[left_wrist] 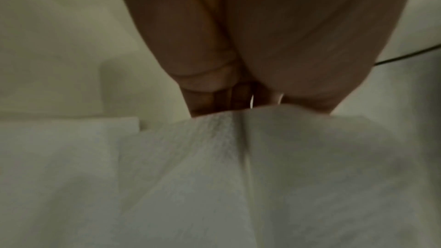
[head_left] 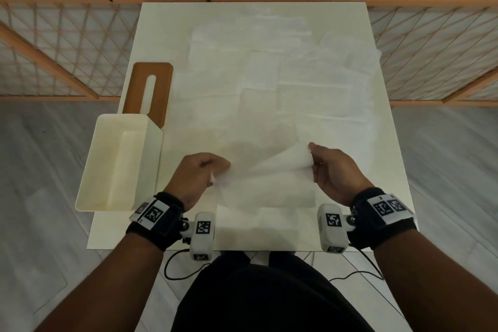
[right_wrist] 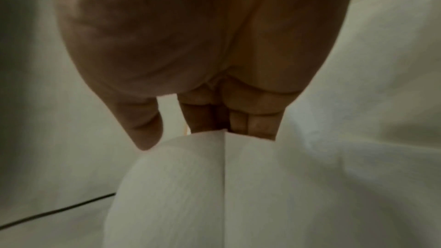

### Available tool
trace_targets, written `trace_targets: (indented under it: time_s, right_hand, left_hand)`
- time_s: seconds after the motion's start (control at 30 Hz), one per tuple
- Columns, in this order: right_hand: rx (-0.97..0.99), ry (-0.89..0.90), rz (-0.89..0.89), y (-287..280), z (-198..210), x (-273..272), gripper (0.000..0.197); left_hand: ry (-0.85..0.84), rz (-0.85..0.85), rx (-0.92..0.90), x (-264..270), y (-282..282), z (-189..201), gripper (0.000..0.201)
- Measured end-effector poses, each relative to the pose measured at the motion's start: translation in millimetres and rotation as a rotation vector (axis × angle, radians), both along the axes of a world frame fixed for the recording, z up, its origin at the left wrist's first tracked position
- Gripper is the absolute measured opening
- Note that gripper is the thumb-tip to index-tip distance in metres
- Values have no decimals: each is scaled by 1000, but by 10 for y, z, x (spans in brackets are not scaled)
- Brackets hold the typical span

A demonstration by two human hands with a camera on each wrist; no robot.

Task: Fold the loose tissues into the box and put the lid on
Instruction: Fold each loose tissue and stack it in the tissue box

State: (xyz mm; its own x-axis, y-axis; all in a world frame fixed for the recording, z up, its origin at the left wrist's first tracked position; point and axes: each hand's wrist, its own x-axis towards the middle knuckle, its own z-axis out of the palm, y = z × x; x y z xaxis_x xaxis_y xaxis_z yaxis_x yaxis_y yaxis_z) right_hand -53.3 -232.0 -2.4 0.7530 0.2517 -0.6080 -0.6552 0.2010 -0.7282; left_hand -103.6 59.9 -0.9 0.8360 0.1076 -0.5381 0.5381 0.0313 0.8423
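pinching one tissue (head_left: 269,180) by both ends, your left hand (head_left: 198,172) and right hand (head_left: 332,170) lift it just right of the open box (head_left: 118,164); lid (head_left: 149,89) lies behind the box.

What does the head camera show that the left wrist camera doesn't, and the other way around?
Only the head view shows the open cream box at the table's left edge, the brown slotted lid lying flat behind it, the loose tissues spread over the table, and the right hand pinching the other end of the lifted sheet. Only the left wrist view shows, close up, the curled fingers at the sheet's edge and the crease running down it. Both show the left hand pinching the held tissue.
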Motion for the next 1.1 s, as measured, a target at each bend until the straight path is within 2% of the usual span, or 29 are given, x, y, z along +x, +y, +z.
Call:
trace_targets:
  time_s: [0.07, 0.1, 0.17, 0.27, 0.3, 0.33, 0.37, 0.43, 0.47, 0.53, 0.67, 0.83, 0.93, 1.03, 1.1]
  right_hand:
    - [-110, -15, 63, 11, -116, -61, 55]
    - [-139, -23, 76, 11, -167, -79, 61]
    - [-139, 34, 72, 9, -191, -131, 53]
    - [-80, 161, 114, -68, -283, -210, 77]
    - [-97, 188, 125, -69, -292, -225, 79]
    - [-143, 174, 140, -56, -311, -251, 71]
    - [-245, 116, 174, -21, -320, -279, 54]
    - [-589, -127, 375, 28, -360, -298, 13]
    - [-746, -244, 498, 56, -393, -305, 6]
    - [-913, -369, 638, 143, -438, -338, 16]
    - [-986, -428, 672, 235, -585, -390, 22]
    - [-1014, -521, 703, 244, -664, -437, 21]
    - [-1096, -551, 769, 227, -690, -482, 20]
    - [-1190, -641, 603, 212, -608, -468, 22]
    - [-1251, -712, 526, 196, -591, -392, 34]
  left_hand:
    - [-24, -154, 200, -75, 19, -108, 18]
    - [-11, -181, 225, -111, 11, -121, 25]
    - [16, -205, 232, -178, -12, -122, 34]
    - [78, -239, 233, -261, -16, -175, 43]
    - [90, -252, 249, -286, -12, -198, 44]
    - [96, -264, 270, -306, -11, -226, 43]
    - [99, -275, 298, -318, -17, -255, 41]
    - [94, -303, 390, -330, -28, -323, 35]
    - [96, -322, 447, -328, -37, -360, 32]
    - [112, -376, 546, -332, -45, -441, 29]
    - [136, -505, 653, -360, -36, -556, 24]
    - [96, -483, 727, -371, -27, -619, 21]
    - [66, -463, 763, -392, -40, -669, 22]
    - [30, -411, 756, -410, -35, -712, 21]
    - [28, -371, 752, -407, -26, -711, 18]
